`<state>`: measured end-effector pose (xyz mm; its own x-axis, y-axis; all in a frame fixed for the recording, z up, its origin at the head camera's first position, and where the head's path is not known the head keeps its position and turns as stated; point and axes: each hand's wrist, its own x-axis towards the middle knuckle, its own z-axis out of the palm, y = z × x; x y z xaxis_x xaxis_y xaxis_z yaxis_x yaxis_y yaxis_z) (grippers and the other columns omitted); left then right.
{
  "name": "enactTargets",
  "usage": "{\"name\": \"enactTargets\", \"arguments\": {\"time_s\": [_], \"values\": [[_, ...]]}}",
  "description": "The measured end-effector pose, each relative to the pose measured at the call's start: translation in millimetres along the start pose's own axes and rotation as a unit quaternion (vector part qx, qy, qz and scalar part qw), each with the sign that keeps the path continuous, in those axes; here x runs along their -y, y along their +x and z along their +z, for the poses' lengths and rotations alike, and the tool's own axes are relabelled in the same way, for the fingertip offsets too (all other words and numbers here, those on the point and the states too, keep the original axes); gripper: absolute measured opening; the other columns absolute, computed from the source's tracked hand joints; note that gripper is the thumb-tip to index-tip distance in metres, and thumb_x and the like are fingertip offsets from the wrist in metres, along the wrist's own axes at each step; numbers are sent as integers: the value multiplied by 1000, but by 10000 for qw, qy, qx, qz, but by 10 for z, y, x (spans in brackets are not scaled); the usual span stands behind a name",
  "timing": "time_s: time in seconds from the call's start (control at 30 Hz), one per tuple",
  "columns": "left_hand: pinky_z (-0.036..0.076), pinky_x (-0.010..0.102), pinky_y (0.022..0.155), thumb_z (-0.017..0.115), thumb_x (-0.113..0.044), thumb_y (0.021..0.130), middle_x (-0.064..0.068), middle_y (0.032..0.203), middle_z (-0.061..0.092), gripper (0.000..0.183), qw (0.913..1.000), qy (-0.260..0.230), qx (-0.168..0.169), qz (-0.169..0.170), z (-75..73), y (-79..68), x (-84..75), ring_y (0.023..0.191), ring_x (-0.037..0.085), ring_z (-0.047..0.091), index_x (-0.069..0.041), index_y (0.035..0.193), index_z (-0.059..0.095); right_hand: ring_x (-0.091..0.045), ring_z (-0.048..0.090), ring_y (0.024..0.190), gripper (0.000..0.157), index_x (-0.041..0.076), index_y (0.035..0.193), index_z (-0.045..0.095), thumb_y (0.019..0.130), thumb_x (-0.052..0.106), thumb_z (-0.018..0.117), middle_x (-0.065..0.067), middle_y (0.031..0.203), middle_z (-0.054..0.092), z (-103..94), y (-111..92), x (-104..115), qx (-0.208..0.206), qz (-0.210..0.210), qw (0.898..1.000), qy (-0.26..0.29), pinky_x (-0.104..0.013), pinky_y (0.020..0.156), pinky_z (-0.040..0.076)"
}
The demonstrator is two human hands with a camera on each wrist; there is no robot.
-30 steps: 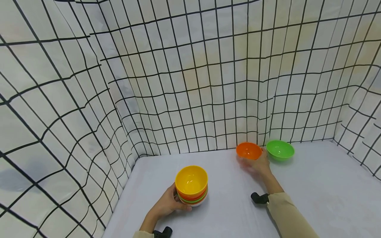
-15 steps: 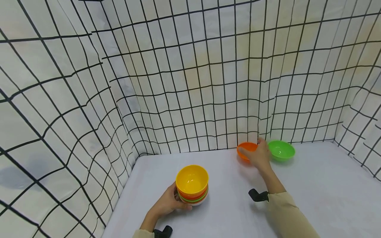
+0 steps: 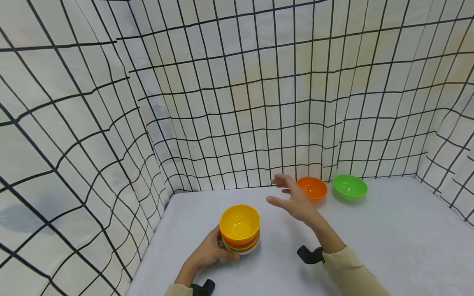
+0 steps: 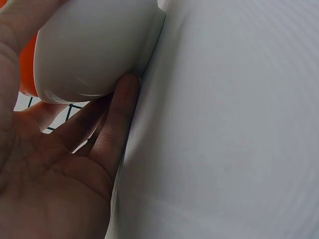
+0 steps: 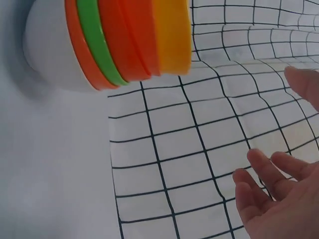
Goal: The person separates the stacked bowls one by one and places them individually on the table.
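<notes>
A stack of nested bowls (image 3: 240, 224) stands on the table, a yellow one on top, orange and green rims below, and a white bowl (image 4: 94, 50) at the bottom. My left hand (image 3: 211, 251) holds the stack low on its left side, thumb in front and fingers round the back. In the left wrist view one fingertip is right at the white bowl's base. My right hand (image 3: 296, 201) is in the air right of the stack, fingers spread and holding nothing. Behind it sits an orange bowl (image 3: 312, 188), its left edge partly hidden by the hand.
A green bowl (image 3: 349, 187) sits just right of the orange bowl near the table's back edge. White walls with a black grid (image 3: 237, 102) rise behind and to the left of the white-covered table (image 3: 407, 238).
My right hand has let go of the orange bowl at the back and come left and nearer, its fingers spreading. The left hand and the stack have stayed put.
</notes>
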<state>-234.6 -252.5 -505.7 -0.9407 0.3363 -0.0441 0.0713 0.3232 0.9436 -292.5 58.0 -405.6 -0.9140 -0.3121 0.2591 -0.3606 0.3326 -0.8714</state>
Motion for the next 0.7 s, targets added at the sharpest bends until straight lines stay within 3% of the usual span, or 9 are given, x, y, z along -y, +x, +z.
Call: {"name": "enactTargets", "arguments": {"time_s": [0.33, 0.7], "values": [[32, 57, 125, 95, -21, 71, 2, 155, 51, 102, 10000, -32, -10, -77, 12, -14, -22, 148, 30, 43, -21, 156, 38, -35, 44, 140, 83, 22, 154, 37, 85, 40, 82, -5, 154, 47, 436, -79, -44, 1333, -105, 9910, 45, -64, 116, 42], [34, 57, 124, 94, -21, 72, 1, 151, 54, 97, 9999, 108, -23, -25, 10, -25, -18, 144, 30, 47, -20, 153, 41, -34, 41, 143, 97, 17, 159, 28, 84, 48, 80, -7, 158, 41, 625, -139, -124, 2064, 128, 9783, 136, -69, 116, 39]]}}
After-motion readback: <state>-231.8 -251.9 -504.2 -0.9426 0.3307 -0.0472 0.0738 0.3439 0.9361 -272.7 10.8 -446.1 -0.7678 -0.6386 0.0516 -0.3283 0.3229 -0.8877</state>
